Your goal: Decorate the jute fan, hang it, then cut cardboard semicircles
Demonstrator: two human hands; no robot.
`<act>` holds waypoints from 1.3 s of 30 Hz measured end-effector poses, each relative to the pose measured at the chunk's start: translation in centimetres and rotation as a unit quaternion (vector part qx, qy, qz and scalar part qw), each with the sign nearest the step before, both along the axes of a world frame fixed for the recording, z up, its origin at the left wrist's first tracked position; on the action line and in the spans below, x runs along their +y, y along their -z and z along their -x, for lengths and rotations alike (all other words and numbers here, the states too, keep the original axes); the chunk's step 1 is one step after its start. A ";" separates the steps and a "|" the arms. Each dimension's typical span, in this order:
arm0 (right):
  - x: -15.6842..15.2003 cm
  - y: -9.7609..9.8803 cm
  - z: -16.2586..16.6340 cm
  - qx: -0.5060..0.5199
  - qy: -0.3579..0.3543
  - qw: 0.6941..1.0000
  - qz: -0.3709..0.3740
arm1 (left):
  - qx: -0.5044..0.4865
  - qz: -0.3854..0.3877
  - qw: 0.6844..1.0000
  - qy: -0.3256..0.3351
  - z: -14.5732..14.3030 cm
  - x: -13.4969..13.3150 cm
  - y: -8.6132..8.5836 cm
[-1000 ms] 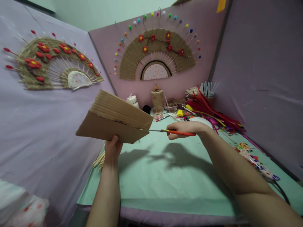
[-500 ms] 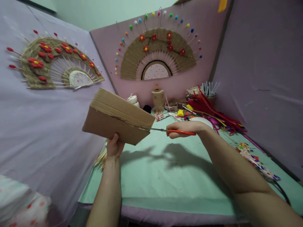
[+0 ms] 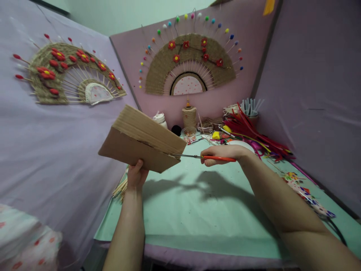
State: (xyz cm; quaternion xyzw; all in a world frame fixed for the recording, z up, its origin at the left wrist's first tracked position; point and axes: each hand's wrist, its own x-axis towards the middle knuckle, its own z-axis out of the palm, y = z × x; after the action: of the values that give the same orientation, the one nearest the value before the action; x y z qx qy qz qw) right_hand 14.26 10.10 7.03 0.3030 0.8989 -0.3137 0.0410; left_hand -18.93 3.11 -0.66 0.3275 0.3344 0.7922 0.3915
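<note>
A brown piece of cardboard (image 3: 126, 148), folded or split along a line across its middle, is held up above the table. My left hand (image 3: 137, 174) grips its lower edge from below, the thumb lying on the near face. In my right hand (image 3: 217, 153) is a pair of scissors (image 3: 221, 159) with orange-red handles, closed in my fingers. Their blades point left and reach the cardboard's right end at the split line. Whether the blade tips lie inside the cardboard is hard to see.
Green cloth covers the table (image 3: 180, 218). Thin sticks (image 3: 120, 189) lie at its left edge. A twine spool (image 3: 189, 117), a white bottle (image 3: 160, 119), red pipe cleaners (image 3: 251, 135) and a pot of glue sticks (image 3: 250, 109) stand behind. Woven fans (image 3: 158, 71) hang on the walls.
The scissors and my right hand have shifted slightly to the right, with the blades a little further out of the cardboard. My left hand keeps its hold, and the camera view has turned slightly.
</note>
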 end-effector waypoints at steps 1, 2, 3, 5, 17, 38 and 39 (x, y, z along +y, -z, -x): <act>-0.1 0.0 0.0 0.002 -0.001 1.000 0.001 | 0.000 0.002 1.000 -0.002 0.0 0.0 0.0; -0.1 -0.1 0.0 0.004 -0.001 1.000 0.001 | 0.001 0.004 1.000 -0.003 0.0 0.0 0.0; -0.1 -0.1 0.0 0.006 0.000 1.000 0.001 | 0.002 0.006 1.000 -0.004 0.0 0.0 0.0; -0.2 -0.2 -0.1 0.008 0.007 1.000 0.000 | 0.003 0.011 1.000 -0.006 0.0 0.0 0.0; -0.8 -0.7 0.3 0.001 0.003 1.000 -0.002 | 0.013 0.026 1.000 -0.007 -0.2 0.0 0.2; -1.2 1.6 2.5 0.022 0.048 0.998 -0.023 | 0.016 0.031 0.999 -0.039 0.3 0.0 -0.3; -1.2 1.6 2.5 0.028 0.036 0.999 -0.014 | 0.012 0.032 0.999 -0.032 0.5 0.0 -0.2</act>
State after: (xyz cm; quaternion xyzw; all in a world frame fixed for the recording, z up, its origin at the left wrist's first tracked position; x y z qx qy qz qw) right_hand 11.75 8.95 5.45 0.3271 0.8923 -0.3111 0.0005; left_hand -19.40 3.08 -0.46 0.3135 0.3742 0.7893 0.3725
